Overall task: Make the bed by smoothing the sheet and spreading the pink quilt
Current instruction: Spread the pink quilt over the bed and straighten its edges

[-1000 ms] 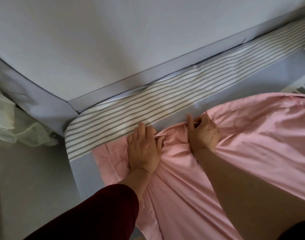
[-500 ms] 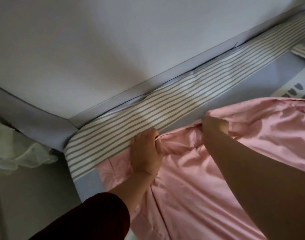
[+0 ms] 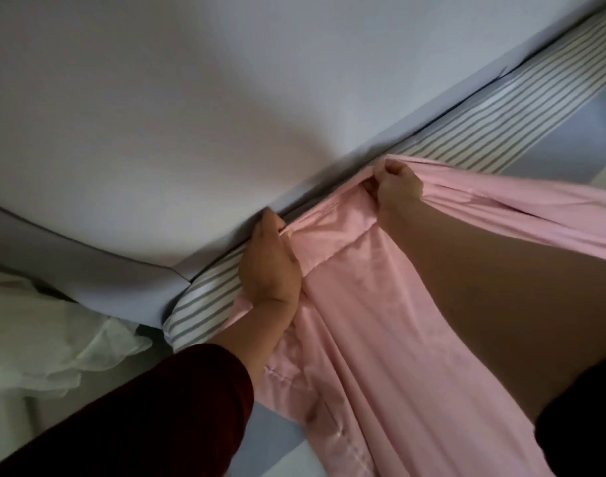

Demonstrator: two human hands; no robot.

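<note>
The left grip [image 3: 268,266] clutches the quilt [image 3: 363,356] edge right against the headboard [image 3: 157,115]. The right grip [image 3: 398,187] clenches more quilt beside the headboard, over the striped sheet [image 3: 466,111].

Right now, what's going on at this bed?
A person is spreading the pink quilt toward the edge of the bed. The left hand and right hand each grip the quilt's edge, holding it against the white panel at the edge of the bed. The quilt covers part of the striped sheet. It is bunched and creased between the hands, not yet lying flat.
</note>
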